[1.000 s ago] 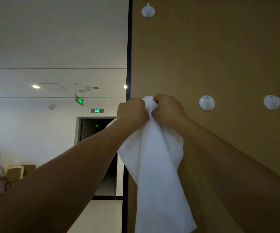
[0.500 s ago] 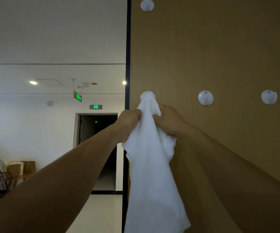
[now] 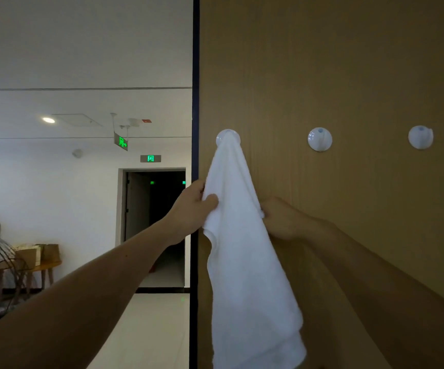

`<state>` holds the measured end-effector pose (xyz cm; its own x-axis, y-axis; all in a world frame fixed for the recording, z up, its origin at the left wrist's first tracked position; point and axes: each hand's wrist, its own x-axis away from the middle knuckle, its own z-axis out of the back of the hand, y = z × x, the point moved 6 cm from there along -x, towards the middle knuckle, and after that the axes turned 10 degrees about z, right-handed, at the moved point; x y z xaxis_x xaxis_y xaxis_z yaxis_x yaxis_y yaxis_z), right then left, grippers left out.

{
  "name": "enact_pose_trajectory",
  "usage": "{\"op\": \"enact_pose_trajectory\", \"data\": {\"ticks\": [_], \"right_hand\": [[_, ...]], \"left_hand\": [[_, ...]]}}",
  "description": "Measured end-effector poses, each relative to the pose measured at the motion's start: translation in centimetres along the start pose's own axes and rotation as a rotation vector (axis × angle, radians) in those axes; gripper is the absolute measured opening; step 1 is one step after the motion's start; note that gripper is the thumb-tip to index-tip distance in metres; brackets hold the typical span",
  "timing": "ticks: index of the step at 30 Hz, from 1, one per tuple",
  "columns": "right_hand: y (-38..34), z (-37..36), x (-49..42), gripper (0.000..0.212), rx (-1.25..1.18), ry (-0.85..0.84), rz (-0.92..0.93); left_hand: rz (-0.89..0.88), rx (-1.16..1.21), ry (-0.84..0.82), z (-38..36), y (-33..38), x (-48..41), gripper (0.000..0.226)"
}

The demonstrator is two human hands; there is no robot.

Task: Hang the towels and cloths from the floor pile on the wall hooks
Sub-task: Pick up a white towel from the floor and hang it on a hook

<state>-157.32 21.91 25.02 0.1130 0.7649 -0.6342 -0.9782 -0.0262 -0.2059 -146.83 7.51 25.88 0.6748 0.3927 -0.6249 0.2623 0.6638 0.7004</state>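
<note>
both hands point(image 3: 191, 206) have slid down the hooked towel point(image 3: 242, 249).

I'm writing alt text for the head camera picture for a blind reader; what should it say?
A white terry towel hangs from a round white plastic wall hook on a brown wood-grain panel, its sides held by the person's left hand and right hand. Two more round white hooks to the right are bare.
</note>
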Motion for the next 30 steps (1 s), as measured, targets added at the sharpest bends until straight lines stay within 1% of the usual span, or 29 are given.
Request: {"op": "enact_pose_trajectory", "data": {"ticks": [2, 3, 4, 5, 6, 7, 8, 9, 10, 11, 12, 13, 14, 16, 18, 19, 22, 24, 27, 30], "right_hand": [[0.3, 0.1, 0.6, 0.023, 0.05, -0.132, -0.05], [0.5, 0.3, 0.8, 0.02, 0.06, -0.194, -0.096], [0.6, 0.8, 1.1, 0.018, 0.075, -0.236, -0.149], [0.7, 1.5, 1.2, 0.027, 0.118, -0.25, -0.189], [0.4, 2.6, 1.1, 0.039, 0.191, -0.225, -0.195], [-0.1, 3.8, 0.8, 0.049, 0.274, -0.155, -0.176], [-1.0, 5.0, 0.4, 0.055, 0.338, -0.05, -0.139], [-2.0, 5.9, -0.1, 0.056, 0.369, 0.081, -0.093], [-2.9, 6.7, -0.5, 0.054, 0.351, 0.226, -0.046], [-3.6, 7.1, -1.1, 0.051, 0.286, 0.356, -0.001], [-4.1, 7.2, -1.7, 0.05, 0.206, 0.442, 0.019], [-4.3, 6.9, -2.4, 0.051, 0.138, 0.479, 0.017], [-4.5, 6.4, -3.2, 0.05, 0.096, 0.471, 0.006], [-4.4, 4.9, -4.4, 0.042, 0.061, 0.39, -0.007], [-4.1, 3.4, -4.6, 0.037, -0.032, 0.333, 0.003], [-3.7, 3.0, -4.5, 0.036, -0.088, 0.338, 0.006], [-2.2, 2.8, -3.6, 0.03, -0.171, 0.437, -0.051], [-1.7, 2.5, -3.2, 0.028, -0.129, 0.433, -0.079], [-2.2, 1.7, -2.8, 0.026, -0.032, 0.448, -0.015], [-2.5, 1.9, -2.0, 0.032, 0.012, 0.541, 0.011]], "left_hand": [[-0.014, -0.161, -0.039, -0.1, 0.6, 0.3, 0.039], [-0.007, -0.211, -0.052, 0.0, 1.0, 0.4, 0.044], [0.006, -0.215, -0.058, 0.2, 1.4, 0.4, 0.043], [0.009, -0.203, -0.046, 0.5, 2.1, 0.4, 0.038], [-0.004, -0.219, 0.011, 1.0, 3.1, 0.3, 0.03], [-0.039, -0.282, 0.115, 1.7, 4.1, 0.2, 0.027], [-0.075, -0.359, 0.241, 2.5, 5.2, 0.1, 0.034], [-0.094, -0.414, 0.364, 3.2, 6.1, 0.0, 0.043], [-0.109, -0.436, 0.451, 3.6, 6.9, -0.1, 0.05], [-0.123, -0.445, 0.488, 3.6, 7.3, -0.3, 0.054], [-0.135, -0.451, 0.48, 3.2, 7.6, -0.6, 0.055], [-0.149, -0.446, 0.446, 2.6, 7.7, -0.9, 0.054], [-0.16, -0.429, 0.403, 1.9, 7.6, -1.2, 0.051], [-0.133, -0.389, 0.323, 0.9, 6.9, -1.6, 0.044], [-0.105, -0.336, 0.266, 0.4, 6.0, -1.6, 0.037], [-0.102, -0.295, 0.242, 0.4, 5.4, -1.5, 0.034], [-0.067, -0.161, 0.198, 0.5, 3.9, -1.0, 0.028], [-0.06, -0.197, 0.209, 0.1, 3.2, -0.7, 0.033], [-0.148, -0.266, 0.291, -0.6, 3.2, 0.0, 0.039], [-0.232, -0.412, 0.391, -0.6, 3.6, 1.0, 0.059]]}}
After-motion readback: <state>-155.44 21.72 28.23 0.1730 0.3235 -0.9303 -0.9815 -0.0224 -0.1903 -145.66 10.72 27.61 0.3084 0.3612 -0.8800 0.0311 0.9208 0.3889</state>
